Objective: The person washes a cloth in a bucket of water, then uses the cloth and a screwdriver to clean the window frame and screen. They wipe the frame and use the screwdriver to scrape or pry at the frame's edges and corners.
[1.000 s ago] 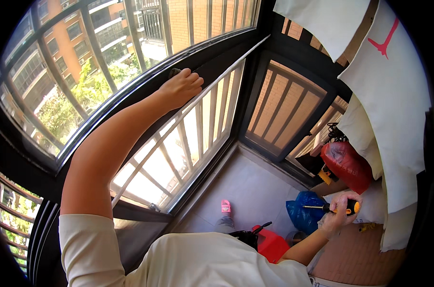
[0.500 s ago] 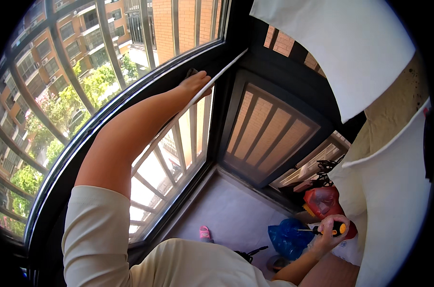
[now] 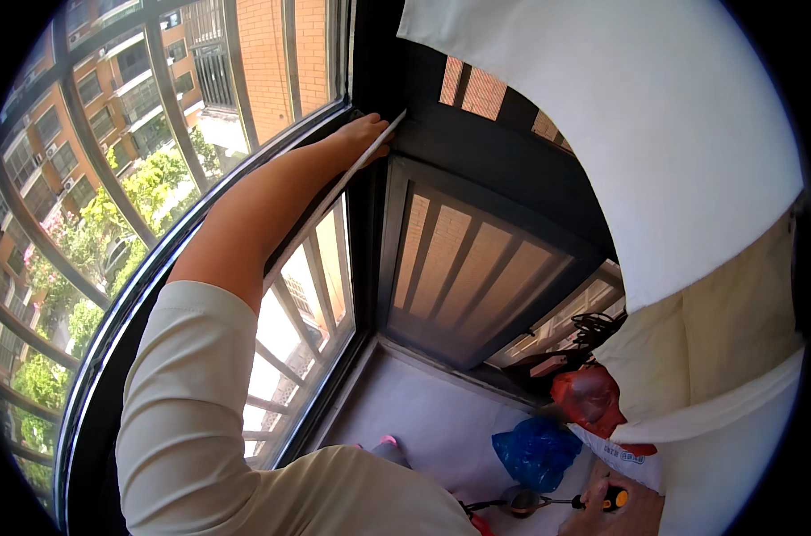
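Observation:
My left hand [image 3: 363, 136] reaches up to the dark window frame [image 3: 372, 223] near its corner. Its fingers are bent and close together, and a thin white strip [image 3: 334, 192] crosses in front of them. What lies inside that hand is hidden. Low on the right, my right hand [image 3: 593, 511] is closed round the handle of a screwdriver [image 3: 614, 498], black with orange-yellow. The dark shaft points left, over a small dark round thing [image 3: 520, 502] that I cannot identify.
A blue plastic bag [image 3: 538, 451] and a red bag [image 3: 589, 397] stand on the pale floor [image 3: 450, 397]. White cloth [image 3: 656, 134] hangs along the right. Metal bars [image 3: 155, 98] stand outside the glass. A dark-framed screen panel [image 3: 477, 259] is beyond the corner.
My view has shifted. My right hand has moved lower with the screwdriver. My left hand now sits closer to the frame's corner, and the dark bit beside its fingers no longer shows.

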Motion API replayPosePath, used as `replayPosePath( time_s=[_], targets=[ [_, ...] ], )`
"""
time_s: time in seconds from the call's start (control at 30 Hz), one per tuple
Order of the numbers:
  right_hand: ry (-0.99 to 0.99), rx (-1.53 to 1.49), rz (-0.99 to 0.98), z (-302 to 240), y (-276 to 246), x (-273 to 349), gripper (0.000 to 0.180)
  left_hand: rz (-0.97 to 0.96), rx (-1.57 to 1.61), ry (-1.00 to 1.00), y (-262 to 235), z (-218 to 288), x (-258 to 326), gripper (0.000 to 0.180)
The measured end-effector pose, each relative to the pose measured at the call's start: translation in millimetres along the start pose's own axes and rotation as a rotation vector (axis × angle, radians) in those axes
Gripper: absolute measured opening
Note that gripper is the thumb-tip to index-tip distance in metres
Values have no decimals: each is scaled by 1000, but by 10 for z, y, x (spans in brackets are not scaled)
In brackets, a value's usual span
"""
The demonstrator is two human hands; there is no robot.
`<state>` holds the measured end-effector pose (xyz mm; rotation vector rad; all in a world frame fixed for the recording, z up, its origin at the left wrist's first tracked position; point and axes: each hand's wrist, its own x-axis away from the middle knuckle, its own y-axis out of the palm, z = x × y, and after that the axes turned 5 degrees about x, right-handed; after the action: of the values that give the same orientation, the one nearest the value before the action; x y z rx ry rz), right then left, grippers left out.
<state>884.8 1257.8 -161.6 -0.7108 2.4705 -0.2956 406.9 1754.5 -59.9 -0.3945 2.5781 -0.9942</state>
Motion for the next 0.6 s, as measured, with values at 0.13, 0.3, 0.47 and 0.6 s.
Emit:
replayPosePath(
  time_s=[0.13,0.3,0.47,0.6],
  targets=[
    [-47,-107,-12,107,117,-321,23,-89,-85,24,255,-47,-163,14],
    [-160,-377,-236,-297,683,-862,19,-708,-260,44,305,237,-360,22],
    [-70,-291,-108,-313,1107,-1128,21,-707,-271,173,195,201,-174,26],
    [-51,-340,-56,-117,1213,-1314,27,-753,-413,204,119,254,-177,27]
  ],
)
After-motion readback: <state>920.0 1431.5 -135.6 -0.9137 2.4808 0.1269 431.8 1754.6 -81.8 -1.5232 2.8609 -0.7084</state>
